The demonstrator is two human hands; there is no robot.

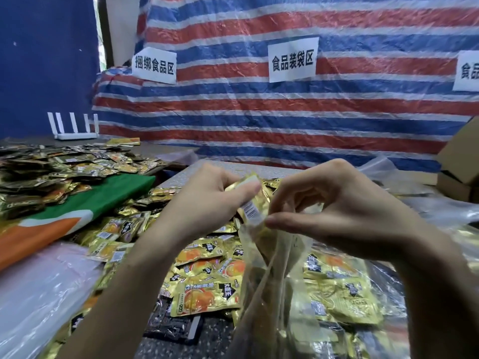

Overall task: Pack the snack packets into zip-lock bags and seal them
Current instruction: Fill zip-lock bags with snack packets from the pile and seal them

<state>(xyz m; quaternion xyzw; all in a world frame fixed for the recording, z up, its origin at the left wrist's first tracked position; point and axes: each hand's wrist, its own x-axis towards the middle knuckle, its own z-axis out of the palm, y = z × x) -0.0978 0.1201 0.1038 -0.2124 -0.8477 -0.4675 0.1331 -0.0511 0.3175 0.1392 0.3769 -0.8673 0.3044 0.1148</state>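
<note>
The left hand [207, 203] has its grip closed on a small bunch of gold snack packets [252, 200]. The thumb lies on top and the fingers curl behind them. The lower end of the bunch is at the mouth of a clear zip-lock bag [274, 275], which hangs down between the two hands, above the worktop [178, 174]. The right hand [337, 211] is just beside it, with thumb and first finger brought together on the upper edge of the bag. This grip seems to pinch the film there, but the plastic is thin and blurred, so it is not fully sure. Many loose packets [204, 288] cover the worktop under the hands. A bigger heap [51, 172] lies at far left, next to a green and orange sheet [103, 195]. Behind hangs a striped tarp [259, 112] with paper signs [293, 59]. A white router [75, 125] stands at left and a cardboard box [458, 161] at right.
</note>
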